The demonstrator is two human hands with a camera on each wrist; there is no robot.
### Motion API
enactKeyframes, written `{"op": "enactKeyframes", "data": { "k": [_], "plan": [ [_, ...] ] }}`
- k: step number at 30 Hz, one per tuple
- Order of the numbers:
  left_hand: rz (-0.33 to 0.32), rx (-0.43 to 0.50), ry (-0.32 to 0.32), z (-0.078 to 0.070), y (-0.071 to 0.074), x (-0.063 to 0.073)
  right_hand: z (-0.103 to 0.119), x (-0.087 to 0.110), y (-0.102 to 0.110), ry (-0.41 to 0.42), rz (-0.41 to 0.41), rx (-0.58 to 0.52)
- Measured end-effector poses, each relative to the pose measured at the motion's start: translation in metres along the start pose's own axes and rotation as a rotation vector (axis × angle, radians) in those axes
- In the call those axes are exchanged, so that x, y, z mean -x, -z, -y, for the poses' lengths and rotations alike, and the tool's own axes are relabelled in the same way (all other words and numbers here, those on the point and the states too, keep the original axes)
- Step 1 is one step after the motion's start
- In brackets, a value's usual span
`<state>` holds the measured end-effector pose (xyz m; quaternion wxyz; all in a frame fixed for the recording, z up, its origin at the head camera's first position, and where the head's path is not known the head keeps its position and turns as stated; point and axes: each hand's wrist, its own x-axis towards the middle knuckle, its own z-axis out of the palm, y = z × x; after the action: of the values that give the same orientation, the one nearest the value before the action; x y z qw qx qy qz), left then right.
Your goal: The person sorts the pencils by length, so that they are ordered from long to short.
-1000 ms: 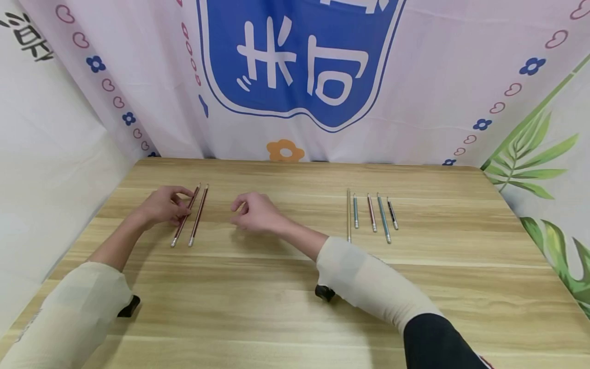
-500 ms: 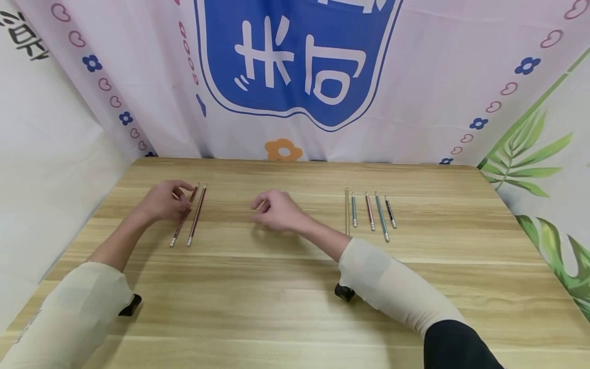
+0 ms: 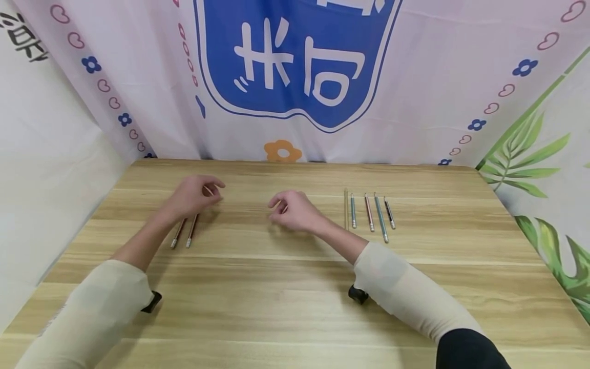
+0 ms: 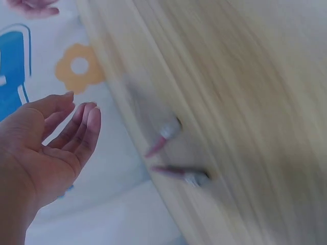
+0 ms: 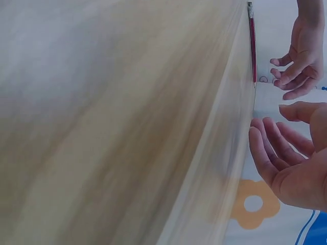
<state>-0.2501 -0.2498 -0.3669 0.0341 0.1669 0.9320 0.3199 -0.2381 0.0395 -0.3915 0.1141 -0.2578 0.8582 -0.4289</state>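
At left on the wooden table, a first dark-red pencil and a second dark-red pencil lie side by side, apart, erasers near. The left hand, fingers loosely curved and grasping nothing, hides their far portions. At centre, the right hand is likewise released. At right, a row comprises a tan pencil, its near end behind the right forearm, a short blue pencil, a pinkish-red pencil, a longer teal pencil and a short black pencil. The two-and-five grouping appears laid out; whether adjustment remains cannot be told.
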Motion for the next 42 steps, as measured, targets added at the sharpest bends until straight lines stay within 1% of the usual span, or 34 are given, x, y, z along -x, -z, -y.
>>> {"op": "enactKeyframes", "data": {
  "k": [6, 14, 20, 27, 32, 36, 42],
  "plan": [
    [0.022, -0.002, -0.066, -0.023, -0.018, -0.011, -0.004, 0.003, 0.007, -0.001, -0.004, 0.035],
    [0.085, 0.027, -0.1, -0.044, -0.039, -0.019, -0.008, 0.009, 0.017, -0.005, -0.004, 0.079],
    [0.129, 0.024, -0.124, -0.058, -0.051, -0.025, -0.014, 0.017, 0.027, -0.015, -0.003, 0.118],
    [0.136, -0.013, -0.154, -0.076, -0.06, -0.033, -0.024, 0.026, 0.037, 0.014, -0.019, 0.162],
    [0.146, -0.02, -0.16, -0.086, -0.069, -0.039, -0.032, 0.033, 0.043, 0.037, -0.02, 0.172],
    [0.149, -0.024, -0.165, -0.094, -0.075, -0.044, -0.038, 0.038, 0.048, 0.041, -0.021, 0.179],
    [0.168, -0.024, -0.198, -0.11, -0.086, -0.053, -0.042, 0.048, 0.058, 0.034, -0.024, 0.199]
  ]
}}
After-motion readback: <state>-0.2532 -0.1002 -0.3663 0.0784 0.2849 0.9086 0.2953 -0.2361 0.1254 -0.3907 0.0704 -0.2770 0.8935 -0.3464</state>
